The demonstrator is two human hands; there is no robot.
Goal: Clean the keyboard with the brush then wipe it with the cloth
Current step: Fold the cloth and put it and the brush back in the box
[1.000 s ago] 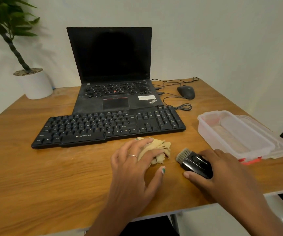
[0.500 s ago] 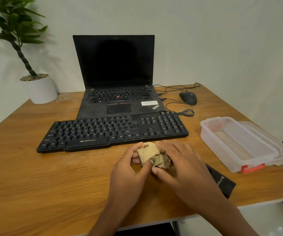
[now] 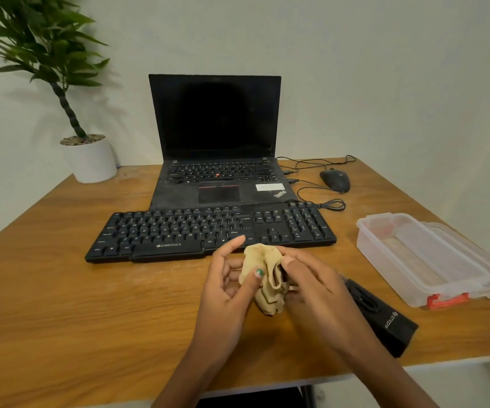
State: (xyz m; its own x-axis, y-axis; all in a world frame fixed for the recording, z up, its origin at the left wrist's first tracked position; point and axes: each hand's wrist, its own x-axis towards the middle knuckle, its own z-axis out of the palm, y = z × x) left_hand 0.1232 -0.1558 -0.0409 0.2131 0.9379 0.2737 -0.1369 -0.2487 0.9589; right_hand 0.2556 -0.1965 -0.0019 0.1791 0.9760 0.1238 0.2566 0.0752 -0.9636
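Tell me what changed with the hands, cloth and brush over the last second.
The right hand let go of the brush, now lying on the table, and joined the left hand on the cloth, lifting it. Keyboard unmoved.

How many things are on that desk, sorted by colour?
Black: 4, the keyboard, laptop, mouse and brush
White: 1, the plant pot
Clear: 1, the plastic box
Beige: 1, the cloth, held above the desk by the left hand and right hand
Total: 7
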